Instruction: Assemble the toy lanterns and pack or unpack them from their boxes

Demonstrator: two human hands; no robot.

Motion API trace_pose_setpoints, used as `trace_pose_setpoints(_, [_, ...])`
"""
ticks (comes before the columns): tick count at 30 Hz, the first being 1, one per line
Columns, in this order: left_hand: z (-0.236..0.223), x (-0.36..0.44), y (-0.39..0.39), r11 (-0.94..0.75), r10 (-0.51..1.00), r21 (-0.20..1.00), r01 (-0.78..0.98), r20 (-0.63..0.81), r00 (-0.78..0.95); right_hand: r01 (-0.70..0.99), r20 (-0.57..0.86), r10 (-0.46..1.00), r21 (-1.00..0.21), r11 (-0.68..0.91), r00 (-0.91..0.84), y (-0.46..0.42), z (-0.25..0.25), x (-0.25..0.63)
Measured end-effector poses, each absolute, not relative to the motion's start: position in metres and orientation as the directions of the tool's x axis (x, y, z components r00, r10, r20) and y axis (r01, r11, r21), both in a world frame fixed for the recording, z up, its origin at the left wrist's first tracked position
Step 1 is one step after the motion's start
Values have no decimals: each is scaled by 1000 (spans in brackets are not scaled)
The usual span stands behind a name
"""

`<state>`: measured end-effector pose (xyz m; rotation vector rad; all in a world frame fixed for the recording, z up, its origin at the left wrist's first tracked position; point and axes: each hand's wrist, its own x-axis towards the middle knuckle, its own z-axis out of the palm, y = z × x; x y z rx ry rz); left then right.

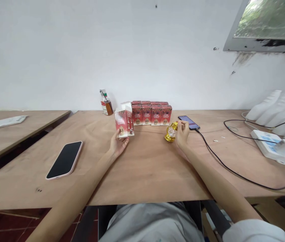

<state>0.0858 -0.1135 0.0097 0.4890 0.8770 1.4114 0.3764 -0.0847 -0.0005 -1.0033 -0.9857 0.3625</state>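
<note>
My left hand (118, 145) holds a small red and white cardboard box (124, 121) from below, tilted a little, with its top flaps standing open. In my right hand (182, 136) is a small golden lantern (171, 131) with a clear middle, gripped at its side just above the table. The lantern and the box are well apart. Behind them, several closed red boxes (156, 115) stand upright in two rows, close to the held box. The inside of the held box does not show.
A bottle of amber liquid (106, 105) stands by the wall. One phone (65, 159) lies at left; another phone (189, 122), with a black cable (215, 161), lies beyond my right hand. A white power strip (276, 148) and white plastic pieces (278, 109) are at right.
</note>
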Motion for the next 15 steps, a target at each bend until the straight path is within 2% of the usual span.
trace_pose_setpoints(2, [10, 87, -115, 152, 974, 758, -634, -223, -33, 279, 566, 666, -823, 495, 486, -92, 1, 371])
trace_pose_setpoints(4, [11, 88, -118, 183, 973, 745, -642, -232, 9, 463, 659, 604, -749, 474, 449, -102, 4, 364])
trace_pose_setpoints(6, [11, 89, -120, 226, 969, 730, -645, -240, 68, 653, 779, 505, -606, 455, 371, -114, 8, 355])
trace_pose_setpoints(8, [11, 90, -122, 252, 967, 735, -629, -222, 128, 766, 867, 449, -435, 473, 215, -128, 9, 344])
trace_pose_setpoints(10, [10, 91, -123, 261, 965, 760, -595, -198, 170, 796, 898, 440, -271, 541, 6, -140, 6, 330])
trace_pose_setpoints(12, [9, 92, -124, 266, 962, 793, -549, -185, 200, 759, 869, 447, -141, 635, -213, -148, -1, 317])
trace_pose_setpoints(15, [8, 94, -126, 286, 949, 826, -485, -175, 263, 688, 787, 471, -84, 721, -398, -153, -13, 302])
